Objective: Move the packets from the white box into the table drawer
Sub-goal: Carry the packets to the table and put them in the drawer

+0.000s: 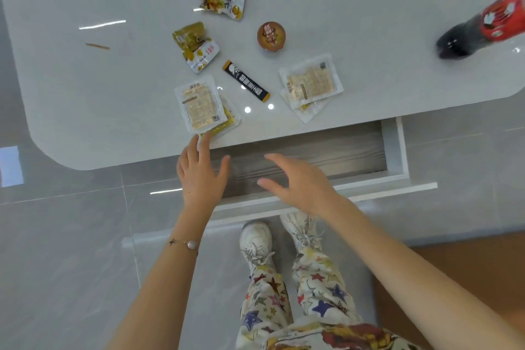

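packets on the table, drawer open and bare

the drawer point(312, 156) stands pulled out from under the white table point(85, 94), its grey wood-grain floor showing with nothing on it. the packets lie scattered on the tabletop: a clear square packet point(199, 104) stacked on a yellow one at the near edge, a black stick packet point(246, 81) just right of it, and a clear pair of packets point(310, 83) overlapping further right. two crumpled yellow packets point(196, 45) point(222, 0) lie farther back, beside a small round cup point(271, 35). a dark bottle with a red label point(483, 25) lies at the right edge.

the left hand point(199, 170) is spread open and empty, fingertips touching the table's near edge just under the stacked packet. the right hand point(301, 182) hovers open over the drawer, fingers loosely curved, holding nothing.
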